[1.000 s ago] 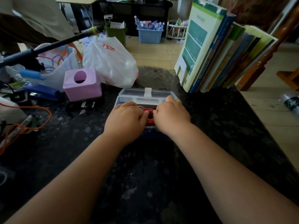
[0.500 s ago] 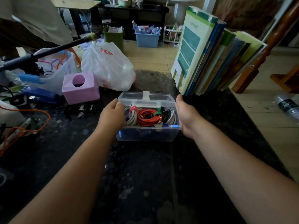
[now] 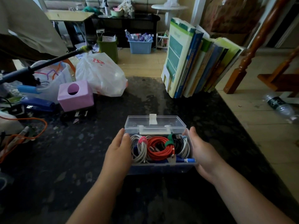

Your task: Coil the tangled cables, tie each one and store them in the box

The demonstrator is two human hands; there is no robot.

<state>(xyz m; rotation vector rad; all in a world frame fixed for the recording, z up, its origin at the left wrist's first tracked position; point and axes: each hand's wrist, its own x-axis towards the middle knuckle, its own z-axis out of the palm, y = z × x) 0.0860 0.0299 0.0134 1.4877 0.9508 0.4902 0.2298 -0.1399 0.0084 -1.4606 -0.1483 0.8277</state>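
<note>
clear plastic box (image 3: 161, 167) sits on the dark speckled countertop (image 3: 80, 159), toward its near middle, long axis running left to right across the view. its hinged lid (image 3: 155, 124) stands up at the far long edge, tipped back away from the person, with the latch tab on top. inside lie 3 or so tied coils: a grey-white cable (image 3: 139, 151) bound with a pink tie at the left, a red cable (image 3: 157, 148) in the middle with a green tie, and a dark and pale cable (image 3: 182, 145) at the right.

left hand (image 3: 119, 151) presses flat against the left short end of the box, fingers nearly straight, thumb at the rim. right hand (image 3: 202, 152) cups the right short end, palm turned inward, fingers loosely extended. both touch the box walls; neither curls round anything.

judged from this, the cables are stored, and the lid lies just beyond both sets of fingertips, equally near to either hand, so closing would mean reaching forward over the far edge and swinging it toward the body.
</note>
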